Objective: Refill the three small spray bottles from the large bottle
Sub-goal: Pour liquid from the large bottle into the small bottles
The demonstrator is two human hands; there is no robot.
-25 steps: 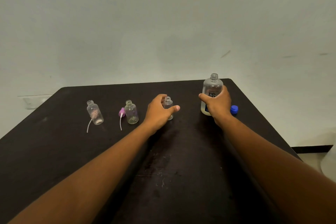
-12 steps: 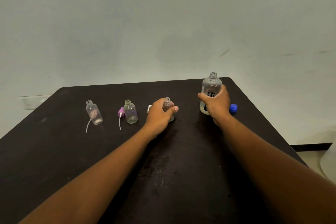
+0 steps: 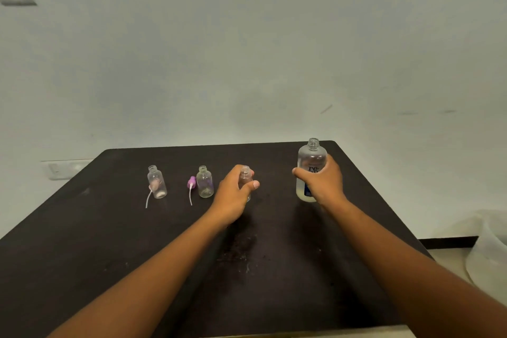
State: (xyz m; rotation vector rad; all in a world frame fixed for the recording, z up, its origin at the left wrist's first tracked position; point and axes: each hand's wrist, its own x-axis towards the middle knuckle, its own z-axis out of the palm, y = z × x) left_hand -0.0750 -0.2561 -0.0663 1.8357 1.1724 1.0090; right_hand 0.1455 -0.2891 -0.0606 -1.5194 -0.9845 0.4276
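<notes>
Three small clear bottles stand uncapped in a row on the dark table [image 3: 109, 241]. The left small bottle [image 3: 157, 181] and the middle small bottle [image 3: 205, 181] stand free. My left hand [image 3: 233, 192] is wrapped around the right small bottle [image 3: 245, 176], which stands upright. My right hand [image 3: 322, 182] grips the large clear bottle [image 3: 311, 158], open at the neck, upright, with some liquid low inside. It seems to sit slightly above the table surface.
A purple spray head [image 3: 191, 182] with a white tube lies left of the middle bottle. Another white tube [image 3: 148, 200] lies by the left bottle. A translucent plastic container [image 3: 491, 252] stands off the table's right edge.
My left hand has closed around the right small bottle. My right hand has raised the large bottle a little, and the blue cap beside it is now hidden behind my hand.
</notes>
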